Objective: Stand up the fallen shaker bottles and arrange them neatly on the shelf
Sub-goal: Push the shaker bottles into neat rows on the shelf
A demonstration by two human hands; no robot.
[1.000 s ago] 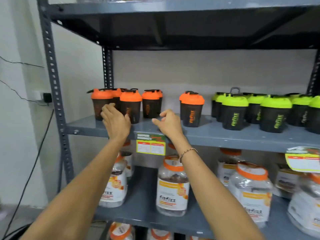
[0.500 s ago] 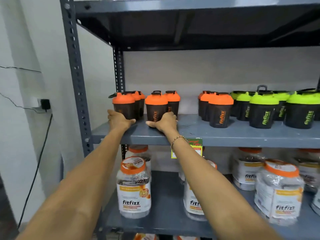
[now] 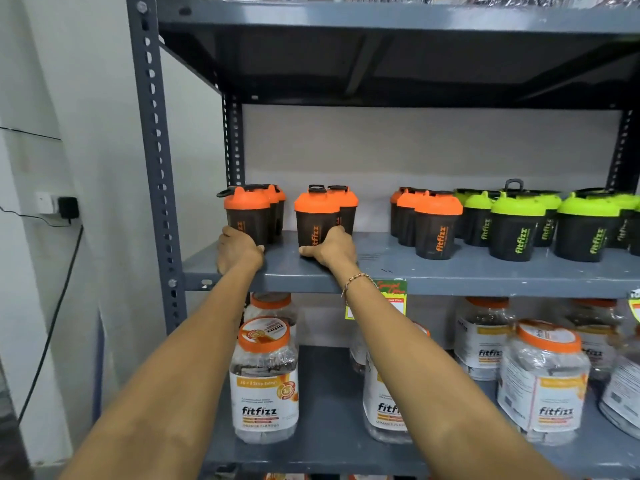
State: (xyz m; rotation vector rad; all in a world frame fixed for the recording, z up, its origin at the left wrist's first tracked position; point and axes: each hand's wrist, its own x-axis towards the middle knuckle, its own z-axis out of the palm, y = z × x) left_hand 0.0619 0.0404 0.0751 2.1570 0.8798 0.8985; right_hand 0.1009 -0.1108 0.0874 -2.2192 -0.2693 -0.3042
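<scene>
Black shaker bottles with orange lids stand upright in three short rows on the grey middle shelf [image 3: 450, 278]. My left hand [image 3: 237, 251] cups the base of the front bottle of the left row [image 3: 247, 216], its heel resting on the shelf's front edge. My right hand [image 3: 332, 249] wraps the base of the front bottle of the middle row [image 3: 316, 216], thumb to the left. A third orange-lidded row [image 3: 437, 226] stands further right. Green-lidded shakers [image 3: 516, 230] stand upright beyond it. No bottle lies on its side in view.
A perforated grey upright [image 3: 156, 168] bounds the shelf on the left and the upper shelf [image 3: 381, 46] hangs close overhead. Clear fitfizz jars [image 3: 265, 379] with orange lids fill the lower shelf. A price tag [image 3: 393, 296] hangs from the shelf edge. A wall plug [image 3: 65, 206] and cable are at far left.
Both hands have slid down from the sides of the two orange-lidded bottles to their bases. The view has shifted left and closer. The bottles stay upright.
</scene>
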